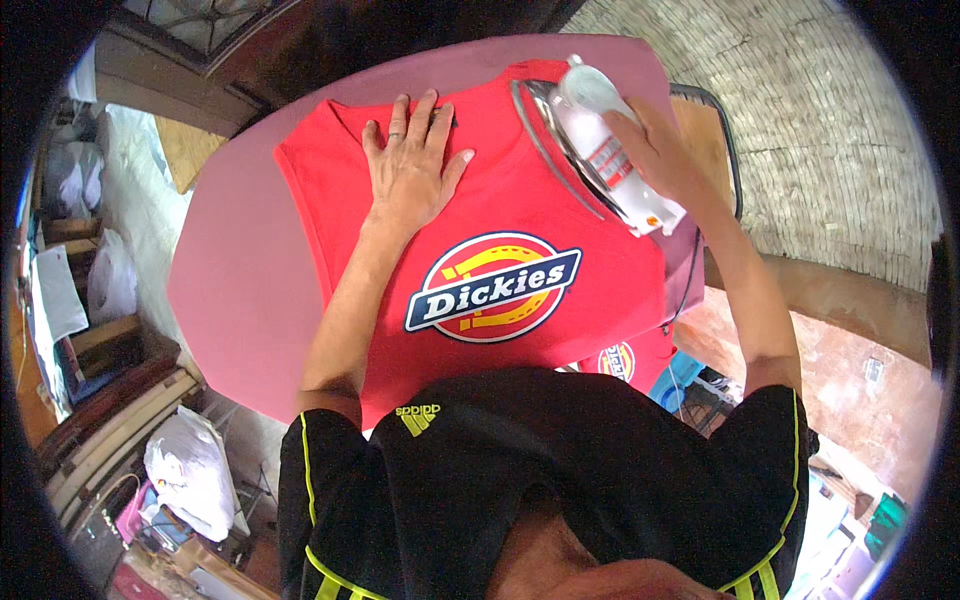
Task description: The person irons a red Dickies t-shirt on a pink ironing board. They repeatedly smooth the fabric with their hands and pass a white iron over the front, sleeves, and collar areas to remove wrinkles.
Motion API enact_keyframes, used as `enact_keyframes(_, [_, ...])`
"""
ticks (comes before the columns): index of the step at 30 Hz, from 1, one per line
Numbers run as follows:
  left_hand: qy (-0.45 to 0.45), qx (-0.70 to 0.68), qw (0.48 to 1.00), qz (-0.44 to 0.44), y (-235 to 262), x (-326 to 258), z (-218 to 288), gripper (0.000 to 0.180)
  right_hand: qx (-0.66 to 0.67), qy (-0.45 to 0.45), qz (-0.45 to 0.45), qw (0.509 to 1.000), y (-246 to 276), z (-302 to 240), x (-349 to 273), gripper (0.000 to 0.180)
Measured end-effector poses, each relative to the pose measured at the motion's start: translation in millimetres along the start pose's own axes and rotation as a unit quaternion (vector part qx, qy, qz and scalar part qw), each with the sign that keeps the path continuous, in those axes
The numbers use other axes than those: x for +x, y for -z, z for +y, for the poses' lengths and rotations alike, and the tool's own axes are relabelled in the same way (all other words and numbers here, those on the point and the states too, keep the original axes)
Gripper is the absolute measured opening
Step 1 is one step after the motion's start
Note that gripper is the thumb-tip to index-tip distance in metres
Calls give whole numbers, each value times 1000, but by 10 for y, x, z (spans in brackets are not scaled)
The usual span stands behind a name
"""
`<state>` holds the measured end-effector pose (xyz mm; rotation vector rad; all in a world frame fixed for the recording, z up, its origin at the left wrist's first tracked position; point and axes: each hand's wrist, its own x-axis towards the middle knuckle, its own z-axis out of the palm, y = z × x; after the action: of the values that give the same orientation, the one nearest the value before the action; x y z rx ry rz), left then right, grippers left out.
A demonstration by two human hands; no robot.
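one white iron (588, 125), gripped by the right hand (652, 150), at upper right of one red shirt (500, 190); one red-and-white label (609, 160) on iron. left hand (408, 172) flat, spread wide, on shirt. two emblems counted: one whole emblem (494, 287), white-lettered on dark banner (490, 290); one partial emblem (616, 362), lower right. one pink ironing board (230, 260) beneath.

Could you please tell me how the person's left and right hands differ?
The left hand lies flat on the red shirt, while the right hand grips the iron. The left hand's fingers are all visible and spread; the right hand's are partly hidden. Both are ungloved.
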<state>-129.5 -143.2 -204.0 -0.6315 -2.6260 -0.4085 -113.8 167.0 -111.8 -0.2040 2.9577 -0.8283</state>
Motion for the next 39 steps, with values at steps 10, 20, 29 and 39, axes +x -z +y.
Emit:
enact_keyframes(10, [-41, -125, 990, 60, -780, 1267, 162, 23, 130, -114, 64, 983, 89, 111, -441, 35])
enact_keyframes(20, [11, -258, 966, -19, -796, 1476, -41, 18, 14, 61, 154, 986, -17, 3, 214, 29])
enact_keyframes(29, [11, -289, 957, -18, -841, 1456, -73, 17, -10, 40, 139, 989, 78, -46, 556, 39])
enact_keyframes(39, [41, -229, 960, -155, -701, 1558, -15, 30, -56, 28, 123, 990, 90, 202, 832, 35])
